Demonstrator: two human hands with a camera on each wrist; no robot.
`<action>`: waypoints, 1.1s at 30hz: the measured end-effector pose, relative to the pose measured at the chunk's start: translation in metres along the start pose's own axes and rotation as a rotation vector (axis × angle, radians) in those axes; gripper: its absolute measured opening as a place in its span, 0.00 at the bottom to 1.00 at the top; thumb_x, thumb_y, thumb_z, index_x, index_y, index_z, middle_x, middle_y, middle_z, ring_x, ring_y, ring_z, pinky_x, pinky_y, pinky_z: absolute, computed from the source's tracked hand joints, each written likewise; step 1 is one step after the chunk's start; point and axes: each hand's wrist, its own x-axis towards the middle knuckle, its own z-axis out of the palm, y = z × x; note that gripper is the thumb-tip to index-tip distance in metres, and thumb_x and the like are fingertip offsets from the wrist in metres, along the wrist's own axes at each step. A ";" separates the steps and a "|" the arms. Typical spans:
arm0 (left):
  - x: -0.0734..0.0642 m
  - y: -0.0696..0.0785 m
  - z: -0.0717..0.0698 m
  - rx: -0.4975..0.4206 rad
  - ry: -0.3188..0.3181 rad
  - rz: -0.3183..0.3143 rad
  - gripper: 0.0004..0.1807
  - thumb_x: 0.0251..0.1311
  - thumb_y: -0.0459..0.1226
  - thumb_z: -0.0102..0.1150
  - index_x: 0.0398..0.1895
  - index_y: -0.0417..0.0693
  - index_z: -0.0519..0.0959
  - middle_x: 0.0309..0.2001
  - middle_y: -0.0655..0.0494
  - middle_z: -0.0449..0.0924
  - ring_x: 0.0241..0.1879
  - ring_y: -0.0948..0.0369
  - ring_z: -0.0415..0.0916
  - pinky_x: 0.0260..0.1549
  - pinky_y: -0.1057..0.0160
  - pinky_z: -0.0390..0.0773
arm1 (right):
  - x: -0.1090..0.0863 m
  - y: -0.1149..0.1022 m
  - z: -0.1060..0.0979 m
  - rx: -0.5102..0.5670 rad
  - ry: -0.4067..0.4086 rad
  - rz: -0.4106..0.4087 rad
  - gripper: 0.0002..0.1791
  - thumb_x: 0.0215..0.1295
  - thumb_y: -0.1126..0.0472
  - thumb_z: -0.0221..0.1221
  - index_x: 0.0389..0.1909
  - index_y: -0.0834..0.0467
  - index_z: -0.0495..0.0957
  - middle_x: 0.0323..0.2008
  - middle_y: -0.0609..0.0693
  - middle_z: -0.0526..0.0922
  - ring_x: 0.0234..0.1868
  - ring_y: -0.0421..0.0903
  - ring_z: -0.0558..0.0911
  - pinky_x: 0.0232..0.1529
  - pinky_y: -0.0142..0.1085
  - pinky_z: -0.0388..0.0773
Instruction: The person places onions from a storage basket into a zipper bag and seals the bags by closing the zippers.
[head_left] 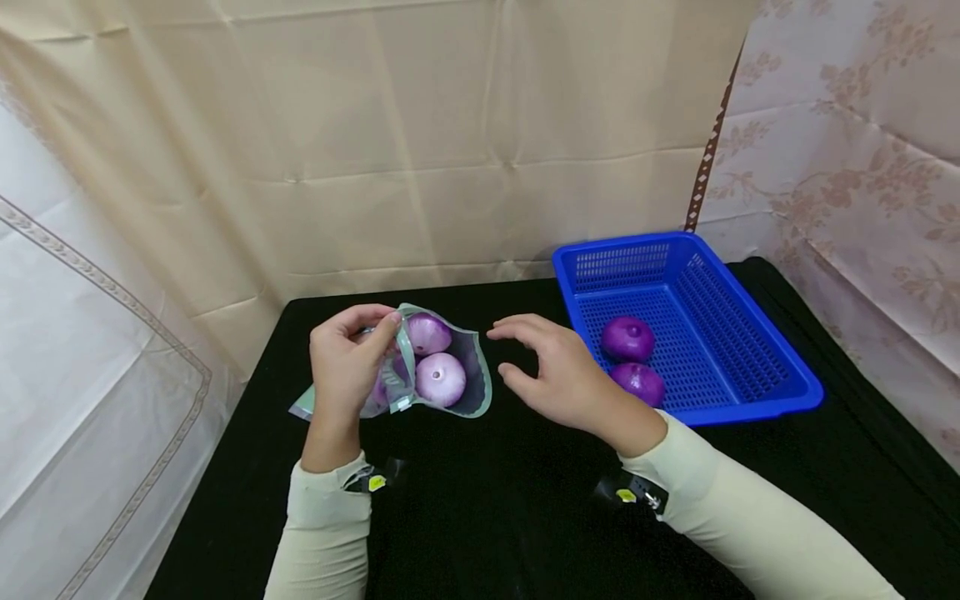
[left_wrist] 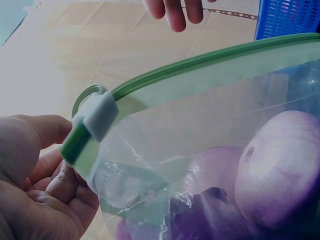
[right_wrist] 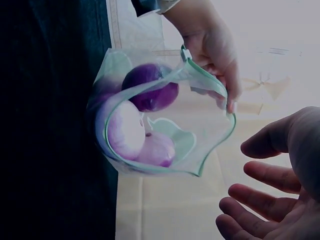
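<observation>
My left hand (head_left: 341, 358) pinches the rim of a clear zip bag (head_left: 482, 387) with green edging, holding it tilted with its mouth gaping to the right. Several purple onions lie inside, a pale one (head_left: 440, 380) nearest the mouth. Close to the left fingers, the left wrist view shows the bag's white zip slider (left_wrist: 101, 116). My right hand (head_left: 558, 375) hovers just right of the mouth, fingers spread and gently bent, holding nothing; the right wrist view shows these fingers (right_wrist: 262, 202) apart from the bag.
A blue plastic basket (head_left: 693, 312) stands at the right on the black-covered table (head_left: 465, 517). Two purple onions, one farther back (head_left: 627, 338) and one nearer (head_left: 638, 383), lie along its left side. Beige cloth (head_left: 450, 150) hangs behind the table.
</observation>
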 end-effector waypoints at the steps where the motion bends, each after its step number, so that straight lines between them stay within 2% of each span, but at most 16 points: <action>1: 0.000 0.000 0.000 -0.002 0.001 -0.001 0.10 0.63 0.40 0.73 0.38 0.41 0.88 0.28 0.57 0.86 0.22 0.63 0.82 0.22 0.70 0.81 | 0.000 0.000 -0.002 -0.002 -0.001 0.000 0.23 0.65 0.60 0.67 0.61 0.52 0.80 0.65 0.48 0.79 0.67 0.48 0.78 0.64 0.48 0.79; 14: -0.001 0.000 -0.001 0.006 0.000 -0.010 0.11 0.62 0.41 0.73 0.38 0.41 0.88 0.28 0.57 0.86 0.23 0.63 0.82 0.23 0.69 0.82 | -0.002 0.012 -0.033 -0.032 -0.023 0.055 0.24 0.64 0.61 0.69 0.62 0.53 0.79 0.65 0.49 0.79 0.65 0.50 0.79 0.61 0.49 0.80; 24: -0.001 -0.001 -0.003 0.004 -0.005 -0.010 0.11 0.63 0.41 0.73 0.39 0.41 0.88 0.29 0.55 0.86 0.23 0.62 0.82 0.23 0.69 0.81 | -0.004 0.031 -0.060 -0.027 -0.048 0.206 0.25 0.66 0.59 0.69 0.64 0.50 0.78 0.65 0.49 0.78 0.63 0.53 0.79 0.61 0.54 0.80; 33: 0.000 -0.002 -0.001 -0.005 -0.002 -0.011 0.11 0.63 0.41 0.73 0.38 0.42 0.88 0.27 0.57 0.86 0.23 0.63 0.81 0.22 0.69 0.81 | -0.006 0.058 -0.082 -0.030 -0.119 0.369 0.29 0.67 0.54 0.69 0.68 0.48 0.74 0.69 0.56 0.75 0.67 0.58 0.77 0.63 0.59 0.77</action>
